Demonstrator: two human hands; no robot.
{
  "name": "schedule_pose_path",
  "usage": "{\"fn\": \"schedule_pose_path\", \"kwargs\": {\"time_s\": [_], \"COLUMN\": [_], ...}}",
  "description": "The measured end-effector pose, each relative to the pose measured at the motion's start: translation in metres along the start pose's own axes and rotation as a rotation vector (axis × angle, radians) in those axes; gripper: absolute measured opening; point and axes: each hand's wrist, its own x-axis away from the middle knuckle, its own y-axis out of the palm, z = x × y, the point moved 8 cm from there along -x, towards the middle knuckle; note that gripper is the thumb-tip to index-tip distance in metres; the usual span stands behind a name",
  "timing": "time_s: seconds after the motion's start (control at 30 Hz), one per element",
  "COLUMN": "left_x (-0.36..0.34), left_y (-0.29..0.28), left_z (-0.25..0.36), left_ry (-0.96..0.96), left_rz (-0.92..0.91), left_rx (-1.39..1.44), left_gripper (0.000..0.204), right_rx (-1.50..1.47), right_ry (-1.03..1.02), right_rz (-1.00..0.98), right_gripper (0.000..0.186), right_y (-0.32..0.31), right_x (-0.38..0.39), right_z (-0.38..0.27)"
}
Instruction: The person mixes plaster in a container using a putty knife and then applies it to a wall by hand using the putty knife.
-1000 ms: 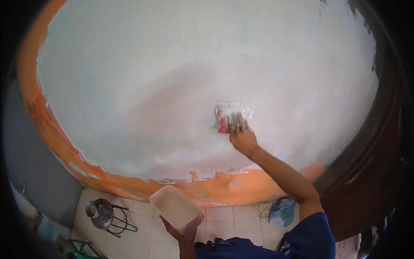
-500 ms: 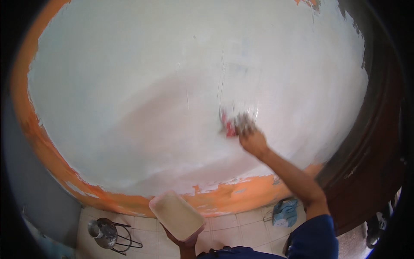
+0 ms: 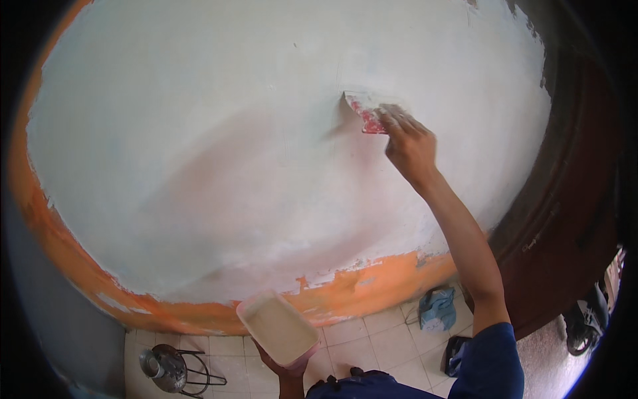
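My right hand (image 3: 411,143) is closed round a wide putty knife (image 3: 373,122) with a red, white-smeared body. Its blade edge is at the wall (image 3: 199,100), which is coated in white over most of its face. White filler also covers the fingers of this hand. Down by the wall's foot, my left hand (image 3: 293,370) grips a pinkish rectangular tub (image 3: 316,346) from beneath. Pale, smooth filler (image 3: 279,328) lies inside the tub. Most of the left fingers are hidden under it.
Bare orange paint (image 3: 219,318) borders the white coat. On the tiled floor (image 3: 342,339) stands a round stool (image 3: 174,372) with a metal can (image 3: 153,364) on top. A blue bag (image 3: 437,310) lies by the wall. To the right is a dark brown surface (image 3: 565,266).
My right hand has carried the putty knife up the wall and slightly right. The left hand still holds the tub, and the whole view has shifted a little.
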Motion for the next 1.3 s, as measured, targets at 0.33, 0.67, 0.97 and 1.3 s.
{"fn": "schedule_pose_path", "kwargs": {"time_s": [0.33,0.67,0.97,1.3], "left_x": [0.021,0.026,0.028,0.040], "left_y": [0.006,0.023,-0.017,-0.010], "left_z": [0.015,0.026,-0.019,-0.005], "left_ry": [0.001,0.392,0.149,0.532], "left_rz": [0.064,-0.156,0.116,-0.025], "left_rx": [-0.051,-0.535,-0.237,-0.625], "left_gripper": [0.093,0.097,0.099,0.105], "right_rx": [-0.180,0.012,-0.084,0.008], "right_ry": [-0.010,-0.015,-0.333,-0.056], "right_rz": [-0.384,0.219,-0.243,0.272], "right_gripper": [0.052,0.046,0.046,0.044], "right_y": [0.068,-0.017,0.073,-0.018], "right_x": [0.165,-0.057,0.148,-0.080], "right_z": [-0.047,0.029,-0.084,0.038]}}
